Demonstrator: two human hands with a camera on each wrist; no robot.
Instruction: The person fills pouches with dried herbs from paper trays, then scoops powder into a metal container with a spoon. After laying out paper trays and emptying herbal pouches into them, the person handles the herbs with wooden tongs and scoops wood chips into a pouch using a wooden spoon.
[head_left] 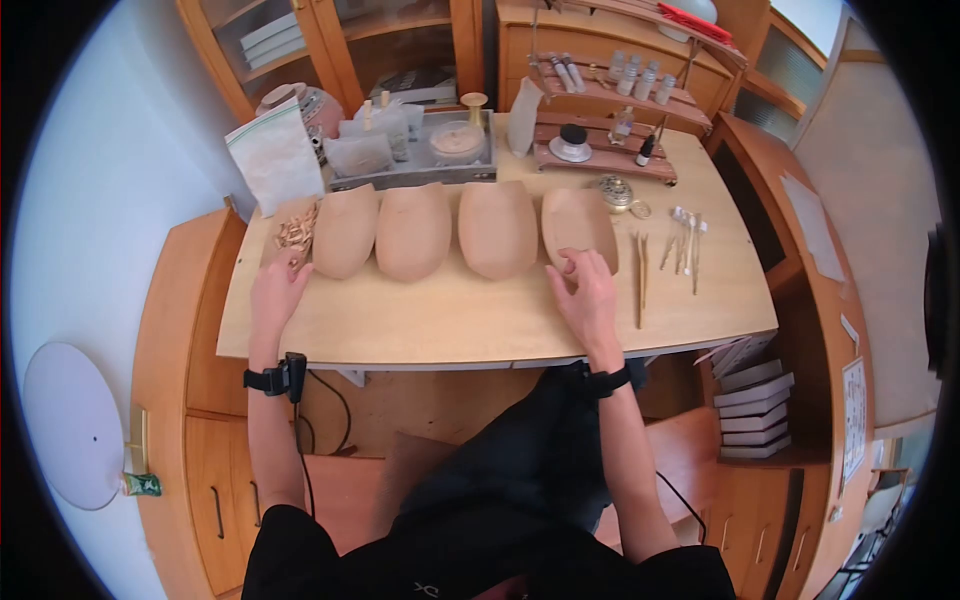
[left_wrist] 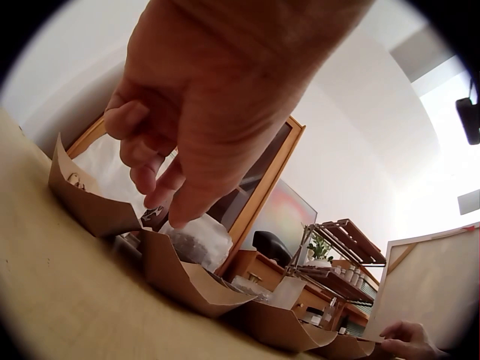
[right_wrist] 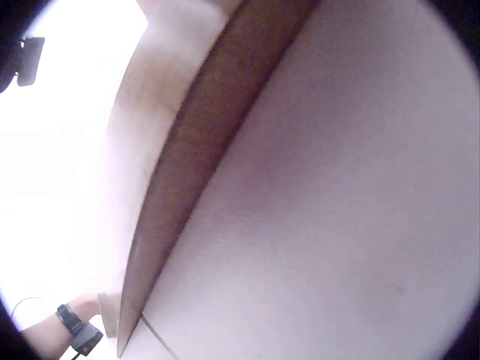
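Observation:
Several tan, rounded trays stand in a row. The leftmost tray [left_wrist: 94, 208] holds curled wood-coloured pieces [head_left: 296, 232]. My left hand [head_left: 278, 297] is at its near end; in the left wrist view the left hand [left_wrist: 202, 112] has loosely bent fingers pointing down, with nothing plainly held. My right hand [head_left: 590, 298] is at the near end of the rightmost tray [head_left: 580, 218], thumb and fingers bent near its rim; whether they touch it is hidden. The right hand's fingers do not show clearly in the right wrist view.
Wooden tweezers [head_left: 642, 285] and small sticks [head_left: 695, 250] lie right of the trays. Behind stand a grey tray [head_left: 400, 181] with bags and a jar, a white pouch [head_left: 275, 155], a small metal pot [head_left: 615, 193] and a tiered rack [head_left: 605, 160] with bottles.

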